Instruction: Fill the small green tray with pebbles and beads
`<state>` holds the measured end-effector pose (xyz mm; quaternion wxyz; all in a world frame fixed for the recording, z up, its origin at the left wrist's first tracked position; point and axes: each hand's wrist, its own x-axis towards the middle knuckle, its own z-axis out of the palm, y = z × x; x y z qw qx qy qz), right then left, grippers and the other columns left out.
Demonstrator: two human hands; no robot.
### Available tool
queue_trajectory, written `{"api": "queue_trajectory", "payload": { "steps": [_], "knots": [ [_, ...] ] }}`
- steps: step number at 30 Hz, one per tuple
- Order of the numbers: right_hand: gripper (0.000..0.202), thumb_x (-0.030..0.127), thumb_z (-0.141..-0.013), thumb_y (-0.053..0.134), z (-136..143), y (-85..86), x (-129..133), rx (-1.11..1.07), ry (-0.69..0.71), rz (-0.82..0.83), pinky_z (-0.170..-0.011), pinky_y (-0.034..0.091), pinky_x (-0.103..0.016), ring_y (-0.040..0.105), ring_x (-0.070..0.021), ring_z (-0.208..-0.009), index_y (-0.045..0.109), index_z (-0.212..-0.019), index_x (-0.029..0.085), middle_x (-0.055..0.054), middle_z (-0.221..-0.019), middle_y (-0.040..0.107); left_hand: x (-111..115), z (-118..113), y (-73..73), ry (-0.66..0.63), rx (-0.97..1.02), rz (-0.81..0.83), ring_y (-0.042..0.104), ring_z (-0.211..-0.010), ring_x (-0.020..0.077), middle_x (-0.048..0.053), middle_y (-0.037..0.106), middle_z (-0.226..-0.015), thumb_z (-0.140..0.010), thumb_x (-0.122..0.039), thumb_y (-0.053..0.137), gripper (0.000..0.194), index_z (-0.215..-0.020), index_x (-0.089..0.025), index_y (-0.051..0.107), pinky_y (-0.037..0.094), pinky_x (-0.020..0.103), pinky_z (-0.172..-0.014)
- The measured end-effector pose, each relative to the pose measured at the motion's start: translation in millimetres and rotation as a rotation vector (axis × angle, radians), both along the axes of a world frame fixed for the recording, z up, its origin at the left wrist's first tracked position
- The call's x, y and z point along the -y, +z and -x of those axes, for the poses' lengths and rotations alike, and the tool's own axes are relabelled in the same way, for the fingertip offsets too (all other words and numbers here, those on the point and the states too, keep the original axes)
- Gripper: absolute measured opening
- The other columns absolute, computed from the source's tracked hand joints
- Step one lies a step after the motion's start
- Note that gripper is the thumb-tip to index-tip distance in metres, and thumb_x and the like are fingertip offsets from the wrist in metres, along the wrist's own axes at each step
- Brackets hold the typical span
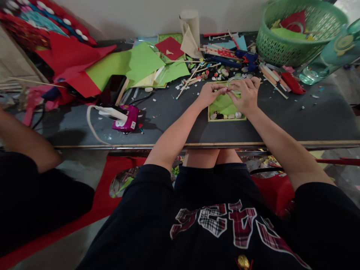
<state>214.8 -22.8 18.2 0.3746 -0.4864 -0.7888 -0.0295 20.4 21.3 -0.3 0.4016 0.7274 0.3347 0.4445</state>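
My left hand (210, 93) and my right hand (246, 93) meet fingertip to fingertip above a shallow green tray-like frame (230, 102). Both are closed in a pinch; anything between the left fingertips is too small to make out. A pale loop (235, 79), perhaps of cord or tape, shows at the right fingers, which partly cover it. Along the frame's near edge lies a row of small pebbles (231, 116), white, cream and black. The far part of the frame is hidden behind my hands.
Loose pebbles (223, 72), paper straws (219, 51) and a blue glue gun (249, 59) lie behind the frame. A green basket (298, 48) and a tilted bottle (326, 62) stand right. Left are green paper (144, 58), a phone (114, 88), a purple power socket (128, 118) and another person's arm (25, 137).
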Motion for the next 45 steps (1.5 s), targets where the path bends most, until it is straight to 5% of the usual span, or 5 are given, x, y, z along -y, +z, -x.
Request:
{"api": "queue_trajectory", "payload": {
  "steps": [7, 17, 23, 38, 45],
  "knots": [
    [0.060, 0.077, -0.094, 0.043, 3, 3.8, 2, -0.006, -0.008, -0.008, -0.116, 0.033, -0.064, 0.065, -0.0336, -0.116, 0.064, -0.118, 0.026, -0.008, -0.106, 0.076, 4, -2, 3.7, 0.088, -0.050, -0.098, 0.061, -0.064, 0.0181, 0.004, 0.066, -0.060, -0.080, -0.089, 0.047, 0.074, -0.065, -0.021, 0.073, 0.049, 0.035, -0.075],
    [0.055, 0.075, -0.095, 0.045, 1, -0.9, -2, 0.021, -0.005, -0.069, -0.112, 0.039, -0.063, 0.067, -0.0315, -0.111, 0.064, -0.117, 0.028, -0.007, -0.110, 0.076, 3, -2, 0.3, 0.092, -0.080, -0.033, 0.056, -0.059, 0.0176, -0.001, 0.042, -0.043, -0.076, -0.093, 0.046, 0.078, -0.063, -0.021, 0.074, 0.049, 0.037, -0.078],
    [0.054, 0.074, -0.097, 0.041, 3, 0.7, 0, 0.014, 0.040, -0.147, -0.106, 0.046, -0.057, 0.068, -0.0273, -0.107, 0.063, -0.117, 0.029, -0.004, -0.105, 0.079, 2, -2, -2.4, 0.078, -0.045, -0.007, 0.055, -0.059, 0.0171, 0.001, 0.047, -0.045, -0.081, -0.088, 0.049, 0.073, -0.062, -0.021, 0.073, 0.048, 0.038, -0.082],
    [0.059, 0.077, -0.093, 0.043, 4, 1.5, -2, -0.002, 0.069, -0.005, -0.111, 0.043, -0.060, 0.065, -0.0325, -0.115, 0.062, -0.117, 0.026, -0.010, -0.115, 0.073, 4, 0, -0.3, 0.033, -0.050, 0.016, 0.065, -0.072, 0.0231, 0.000, 0.044, -0.044, -0.090, -0.072, 0.056, 0.061, -0.067, -0.020, 0.077, 0.052, 0.044, -0.093],
    [0.053, 0.070, -0.096, 0.046, -2, -9.1, -13, -0.027, 0.148, 0.006, -0.111, 0.041, -0.064, 0.061, -0.0331, -0.120, 0.057, -0.120, 0.024, -0.011, -0.112, 0.069, 7, 1, 3.1, 0.040, -0.146, 0.024, 0.063, -0.069, 0.0221, 0.001, 0.045, -0.045, -0.094, -0.071, 0.050, 0.065, -0.071, -0.017, 0.078, 0.050, 0.039, -0.083]
  ]
}}
